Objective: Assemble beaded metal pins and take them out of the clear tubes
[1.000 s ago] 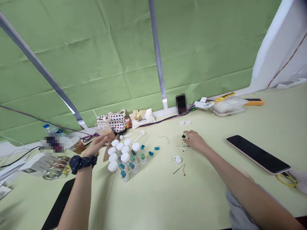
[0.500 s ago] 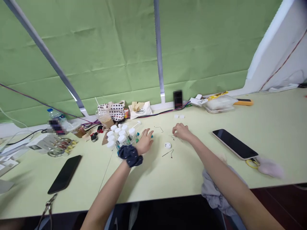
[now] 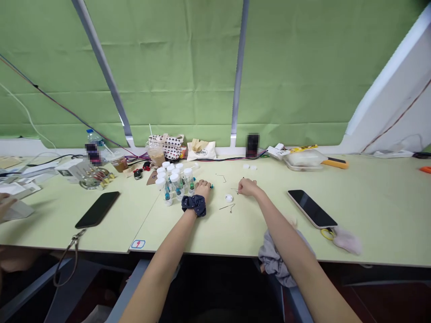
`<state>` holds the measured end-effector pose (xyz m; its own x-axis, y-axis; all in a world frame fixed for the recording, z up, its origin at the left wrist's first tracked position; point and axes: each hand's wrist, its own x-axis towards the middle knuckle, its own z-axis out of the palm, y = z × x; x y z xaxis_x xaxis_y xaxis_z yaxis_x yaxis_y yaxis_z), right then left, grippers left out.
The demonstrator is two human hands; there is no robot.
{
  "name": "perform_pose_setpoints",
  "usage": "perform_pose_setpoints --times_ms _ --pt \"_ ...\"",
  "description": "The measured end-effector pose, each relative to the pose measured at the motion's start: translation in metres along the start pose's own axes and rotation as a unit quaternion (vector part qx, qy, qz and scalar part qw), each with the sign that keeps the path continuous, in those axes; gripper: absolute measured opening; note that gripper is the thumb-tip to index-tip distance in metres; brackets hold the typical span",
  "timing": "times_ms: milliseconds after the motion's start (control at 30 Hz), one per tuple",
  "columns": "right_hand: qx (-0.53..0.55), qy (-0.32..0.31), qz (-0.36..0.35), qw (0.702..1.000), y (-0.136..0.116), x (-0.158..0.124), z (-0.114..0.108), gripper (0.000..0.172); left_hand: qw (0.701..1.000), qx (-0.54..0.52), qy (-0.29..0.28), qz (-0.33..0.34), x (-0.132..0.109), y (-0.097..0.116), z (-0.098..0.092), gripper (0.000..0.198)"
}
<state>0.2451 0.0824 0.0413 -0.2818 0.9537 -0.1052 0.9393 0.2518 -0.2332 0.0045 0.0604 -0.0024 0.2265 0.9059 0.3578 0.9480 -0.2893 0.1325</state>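
My left hand (image 3: 203,188), with a dark scrunchie (image 3: 194,205) on the wrist, rests knuckles-up on the pale green table (image 3: 215,224), fingers curled over small blue parts (image 3: 210,185) beside a cluster of clear vials with white caps (image 3: 173,181). My right hand (image 3: 247,186) lies a little to the right, fingers curled down among thin bent metal wires (image 3: 227,207). A loose white cap (image 3: 229,197) sits between the two hands. What either hand grips is too small to see.
A black phone (image 3: 97,215) lies at left, a second phone (image 3: 311,208) at right. Drink cups, a patterned pouch (image 3: 170,146), a tote bag (image 3: 201,150), cables and a plastic box (image 3: 305,158) line the back edge. Grey cloth (image 3: 276,260) hangs over the front edge. Another person's hand (image 3: 5,204) is at far left.
My left hand left the iced drink cup at the back and came down beside the vials. My right hand stayed among the wires. The view pulled back, showing more of the table.
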Motion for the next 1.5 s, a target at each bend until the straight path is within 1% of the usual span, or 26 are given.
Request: perform_pose_setpoints --times_ms 67,133,233,300,333,433,500,567,667,733,867,967,1067,1267,1367,1500 --pt "-0.015 0.009 0.004 1.000 -0.005 0.000 0.004 0.001 0.999 -0.033 0.013 0.005 -0.002 -0.001 -0.001 0.018" --pt "-0.030 0.020 0.006 0.999 -0.009 -0.001 0.007 0.003 0.995 -0.093 0.027 0.018 -0.005 -0.003 -0.001 0.018" --pt "-0.047 0.048 0.008 0.998 -0.016 -0.006 0.007 0.010 0.974 -0.217 0.042 0.042 -0.010 -0.006 -0.001 0.017" --pt "-0.027 0.076 -0.001 0.997 -0.021 -0.011 0.005 0.015 0.947 -0.316 0.042 0.039 -0.013 -0.005 -0.001 0.019" --pt "-0.009 0.088 -0.011 0.996 -0.023 -0.012 0.005 0.016 0.929 -0.368 0.037 0.030 -0.014 -0.004 -0.001 0.022" --pt "0.062 0.114 -0.075 0.989 -0.031 -0.014 0.005 0.014 0.863 -0.505 0.014 -0.008 -0.017 0.000 -0.002 0.031" --pt "0.116 0.124 -0.127 0.977 -0.035 -0.012 0.007 0.011 0.831 -0.556 0.001 -0.030 -0.018 0.003 -0.003 0.036" --pt "0.178 0.135 -0.170 0.960 -0.037 -0.008 0.011 0.012 0.817 -0.575 -0.008 -0.043 -0.019 0.005 -0.004 0.040" --pt "0.220 0.143 -0.207 0.943 -0.037 -0.005 0.015 0.012 0.819 -0.572 -0.004 -0.046 -0.020 0.006 -0.007 0.041" --pt "0.219 0.143 -0.234 0.936 -0.037 -0.004 0.017 0.011 0.827 -0.560 0.002 -0.041 -0.021 0.007 -0.008 0.039" --pt "0.202 0.115 -0.297 0.926 -0.046 -0.004 0.018 0.010 0.845 -0.533 0.025 -0.026 -0.022 0.007 -0.010 0.034" --pt "0.205 0.108 -0.323 0.918 -0.055 -0.005 0.019 0.010 0.842 -0.538 0.035 -0.016 -0.023 0.007 -0.011 0.030" --pt "0.202 0.117 -0.329 0.915 -0.057 -0.008 0.018 0.013 0.829 -0.559 0.021 -0.018 -0.023 0.007 -0.009 0.028" --pt "0.202 0.140 -0.325 0.913 -0.056 -0.015 0.011 0.015 0.811 -0.584 0.013 -0.033 -0.022 0.004 -0.002 0.032" --pt "0.195 0.130 -0.316 0.919 -0.057 -0.017 0.010 0.015 0.813 -0.580 0.010 -0.044 -0.021 0.003 0.001 0.033" --pt "0.180 0.130 -0.292 0.930 -0.055 -0.016 0.012 0.015 0.825 -0.563 0.003 -0.048 -0.020 0.002 0.004 0.034"
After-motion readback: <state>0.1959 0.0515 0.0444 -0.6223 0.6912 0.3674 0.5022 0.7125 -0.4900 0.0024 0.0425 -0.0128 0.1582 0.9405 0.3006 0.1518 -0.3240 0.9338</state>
